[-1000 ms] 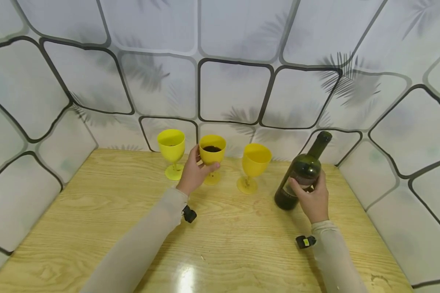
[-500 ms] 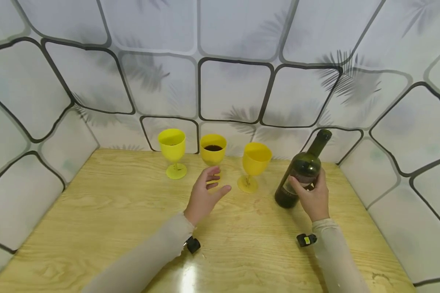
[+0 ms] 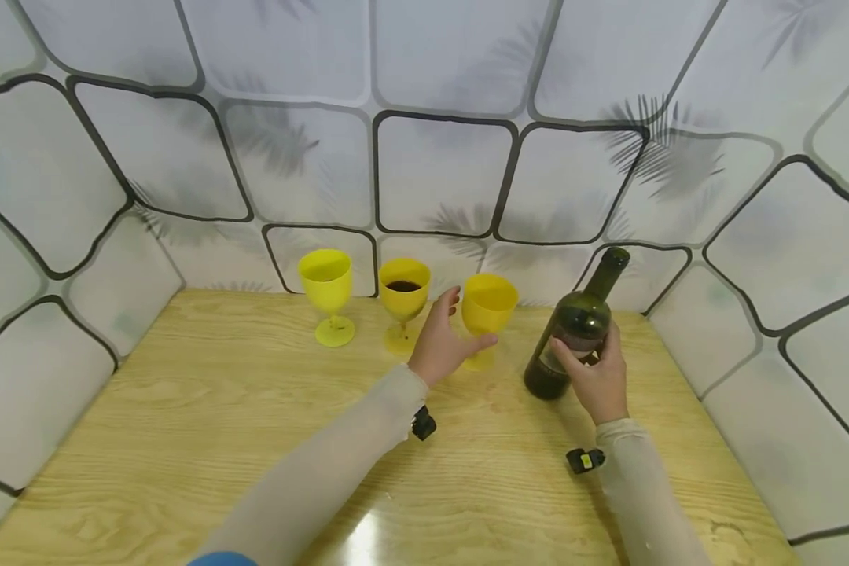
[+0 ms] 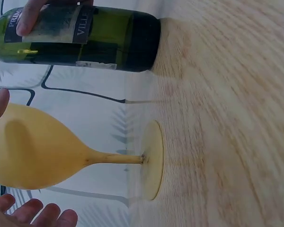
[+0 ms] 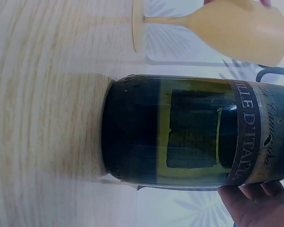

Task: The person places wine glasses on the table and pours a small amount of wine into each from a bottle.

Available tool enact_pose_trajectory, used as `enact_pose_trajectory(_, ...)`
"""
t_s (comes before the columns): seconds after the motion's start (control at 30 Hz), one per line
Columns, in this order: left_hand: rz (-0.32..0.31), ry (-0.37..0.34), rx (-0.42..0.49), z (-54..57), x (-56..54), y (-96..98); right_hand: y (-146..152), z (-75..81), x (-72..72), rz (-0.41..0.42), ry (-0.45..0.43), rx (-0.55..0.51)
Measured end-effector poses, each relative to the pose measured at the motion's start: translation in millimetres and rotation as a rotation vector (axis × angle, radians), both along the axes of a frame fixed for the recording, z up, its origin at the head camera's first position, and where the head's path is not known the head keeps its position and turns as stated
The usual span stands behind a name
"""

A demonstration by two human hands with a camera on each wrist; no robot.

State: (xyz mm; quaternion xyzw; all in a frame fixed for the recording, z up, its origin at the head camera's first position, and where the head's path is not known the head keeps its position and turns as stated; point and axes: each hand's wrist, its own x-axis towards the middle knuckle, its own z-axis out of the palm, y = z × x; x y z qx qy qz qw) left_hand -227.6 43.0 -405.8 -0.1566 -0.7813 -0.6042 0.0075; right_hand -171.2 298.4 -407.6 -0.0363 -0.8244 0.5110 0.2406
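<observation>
The left hand point(image 3: 442, 343) reaches to the rightmost goblet point(image 3: 491, 305), a deep yellow one standing upright on the table. In the left wrist view, its thumb and spread fingers lie on either side of the goblet's bowl point(image 4: 33, 146), with a gap on the finger side. The right hand point(image 3: 597, 384) grips a green wine bottle point(image 3: 582, 316) round its label. Upright, the bottle stands on the table beside that goblet, with dark liquid low in it point(image 5: 132, 132). A middle yellow goblet point(image 3: 396, 307) holds dark liquid, just left of the left hand.
A lime-yellow goblet point(image 3: 327, 292) stands farthest left in the row. The wooden table point(image 3: 205, 393) meets patterned walls point(image 3: 446, 173) at the back and both sides, close behind the goblets. A blue rounded thing point(image 3: 222, 559) shows at the bottom edge.
The left hand has let go of the middle goblet, drawn back, then moved right to the rightmost goblet. The right hand keeps its grip on the bottle in the same place.
</observation>
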Motion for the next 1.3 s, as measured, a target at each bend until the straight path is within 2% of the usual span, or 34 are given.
enact_pose_trajectory(0.07,0.035,-0.001,0.001,0.8,-3.5,5.2,0,0.0,-0.2,0.001,0.001,-0.001)
enact_pose_trajectory(0.13,0.043,0.0,0.006,0.9,-6.8,8.5,0,0.4,-0.4,0.0,0.003,-0.003)
enact_pose_trajectory(0.27,0.023,0.007,0.018,-2.4,-12.4,8.9,-1,1.0,0.2,0.001,0.004,-0.003)
enact_pose_trajectory(0.4,-0.012,0.007,0.062,-5.3,-13.5,1.9,-1,1.0,-0.2,0.002,0.006,-0.002)
enact_pose_trajectory(0.63,-0.121,0.019,0.123,-2.8,-1.0,-21.0,-2,-0.4,-0.7,0.009,-0.003,-0.005)
enact_pose_trajectory(0.8,-0.194,-0.032,0.159,0.3,12.5,-43.0,-2,1.2,0.1,0.007,-0.023,-0.008)
enact_pose_trajectory(1.03,-0.258,-0.05,0.084,2.8,23.7,-77.5,-3,3.0,0.5,0.01,-0.014,-0.006)
enact_pose_trajectory(1.17,-0.277,-0.059,0.075,1.0,25.5,-93.6,-3,1.5,-0.2,-0.002,-0.018,-0.005)
enact_pose_trajectory(1.3,-0.313,-0.044,0.067,-0.6,25.4,-101.7,-3,-1.1,-1.0,-0.006,-0.009,-0.006)
